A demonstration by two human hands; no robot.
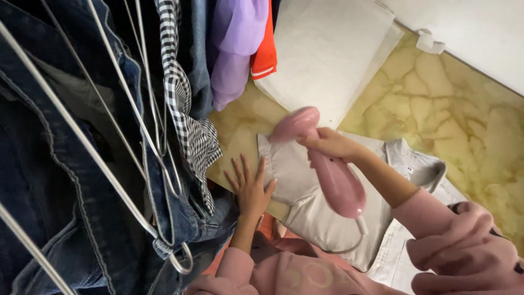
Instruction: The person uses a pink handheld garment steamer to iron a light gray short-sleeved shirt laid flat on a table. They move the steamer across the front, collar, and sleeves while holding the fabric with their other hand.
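Jeans (65, 164) hang close; right hand (330, 143) grips pink steamer (327, 164), left hand (251, 186) flat on grey shirt (327, 218).

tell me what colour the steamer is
Pink; the steamer in the right hand shows best in the head view.

I count two hands of mine, the left hand (251, 188) and the right hand (328, 143). There is one pink steamer (327, 164), and one grey shirt (349, 218) on the floor. One white board (327, 49) leans at the wall. On the rack I see one checked shirt (185, 109), one purple garment (234, 49), one orange garment (265, 49), and perhaps two pairs of jeans (49, 164); the folds overlap. The metal hangers (131, 109) are at least four.
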